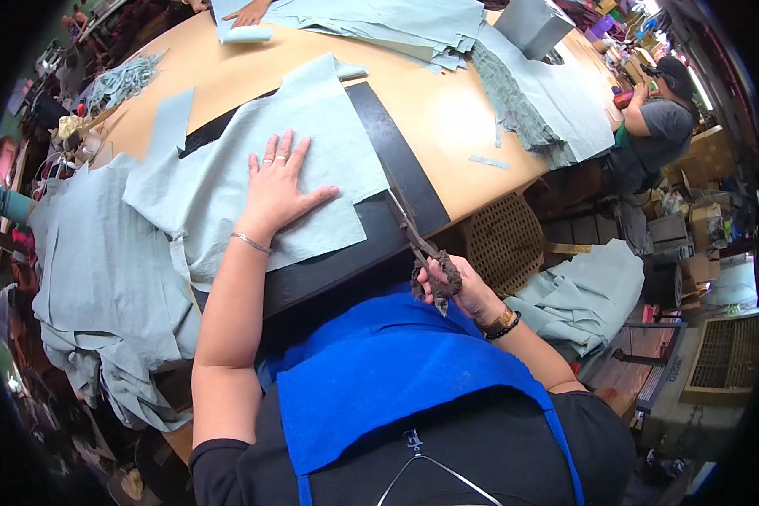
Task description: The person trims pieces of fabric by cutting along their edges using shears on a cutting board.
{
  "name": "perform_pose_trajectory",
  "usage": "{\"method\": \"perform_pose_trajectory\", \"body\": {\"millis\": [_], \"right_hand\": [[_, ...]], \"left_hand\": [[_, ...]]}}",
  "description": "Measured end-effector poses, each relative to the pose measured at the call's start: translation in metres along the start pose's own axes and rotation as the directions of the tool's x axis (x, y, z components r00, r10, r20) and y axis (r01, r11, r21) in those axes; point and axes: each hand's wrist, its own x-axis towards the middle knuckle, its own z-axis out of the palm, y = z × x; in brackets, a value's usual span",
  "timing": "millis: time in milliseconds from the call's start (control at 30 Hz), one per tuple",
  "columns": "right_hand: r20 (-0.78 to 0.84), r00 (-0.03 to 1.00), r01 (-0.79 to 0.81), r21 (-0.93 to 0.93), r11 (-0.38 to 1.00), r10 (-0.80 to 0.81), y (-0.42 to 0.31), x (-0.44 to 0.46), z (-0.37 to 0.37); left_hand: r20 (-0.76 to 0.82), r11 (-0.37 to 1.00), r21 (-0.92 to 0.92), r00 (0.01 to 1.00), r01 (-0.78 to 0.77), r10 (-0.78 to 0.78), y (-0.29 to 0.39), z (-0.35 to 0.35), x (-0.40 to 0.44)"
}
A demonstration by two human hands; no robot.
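Observation:
My left hand [282,187] lies flat with its fingers spread on a pale blue-green piece of fabric [333,143]. The fabric rests partly on a black mat [401,181] at the table's near edge. In my right hand [460,291] is a pair of scissors [413,232] with dark, cloth-wrapped handles. Its blades point up and away, with the tips by the fabric's right edge. Whether the blades touch the cloth I cannot tell.
A big pile of fabric [110,253] drapes over the table's left edge. More fabric stacks [379,21] lie at the back, near another person's hand [249,13]. A grey block [534,27] stands at the back right. Folded fabric [582,295] lies beside a woven chair [504,240]; another person [662,122] is at right.

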Motion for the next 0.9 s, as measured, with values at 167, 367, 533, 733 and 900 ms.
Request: {"method": "perform_pose_trajectory", "body": {"millis": [167,367,533,733,900], "right_hand": [[-0.043,0.999,0.02,0.006,1.0,-0.019,-0.005,0.001,0.007],[-0.041,0.999,-0.028,-0.028,0.999,0.026,-0.009,-0.006,0.006],[-0.026,0.999,-0.032,-0.064,0.997,0.031,-0.007,-0.018,0.001],[-0.043,0.998,-0.041,-0.059,0.997,0.039,-0.01,-0.007,0.005],[-0.043,0.999,-0.004,-0.055,0.998,0.002,-0.011,0.002,0.006]], "left_hand": [[0.01,1.0,-0.003,1.0,-0.012,0.012,0.0,-0.004,-0.001],[0.012,1.0,0.002,1.0,-0.016,0.016,-0.002,-0.003,-0.001],[0.007,1.0,0.003,1.0,-0.013,0.013,-0.001,-0.002,-0.001],[0.01,0.999,0.007,0.999,-0.037,0.037,0.006,-0.002,-0.006],[0.013,0.999,-0.001,0.999,-0.041,0.041,0.008,-0.004,-0.006]]}}
